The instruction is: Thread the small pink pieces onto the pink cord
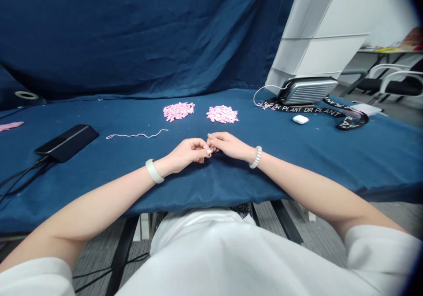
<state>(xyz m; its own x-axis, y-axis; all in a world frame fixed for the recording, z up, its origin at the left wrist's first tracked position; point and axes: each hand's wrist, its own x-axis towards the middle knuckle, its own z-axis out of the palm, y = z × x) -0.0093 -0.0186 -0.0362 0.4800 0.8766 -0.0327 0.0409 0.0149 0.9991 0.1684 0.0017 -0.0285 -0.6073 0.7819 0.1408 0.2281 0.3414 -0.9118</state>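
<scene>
My left hand (192, 152) and my right hand (228, 145) meet over the front part of the blue cloth, fingertips touching or nearly so. The fingers of both are closed in a pinch. A tiny pale pink and white bit shows at the left fingertips, too small to name; what the right fingers hold, if anything, is hidden. Just beyond the hands lie two heaps of small pink pieces, a left heap (179, 111) and a right heap (222, 114). A length of pink string (137, 135) lies loose to the left of my left hand.
At left are a black box-shaped device (68, 142) with cables and a pink cloth-like item (11, 126). At right stand a silver ribbed case (309, 90), a black lettered strap (304, 109) and a white earbud case (300, 119). A blue curtain (139, 36) hangs behind.
</scene>
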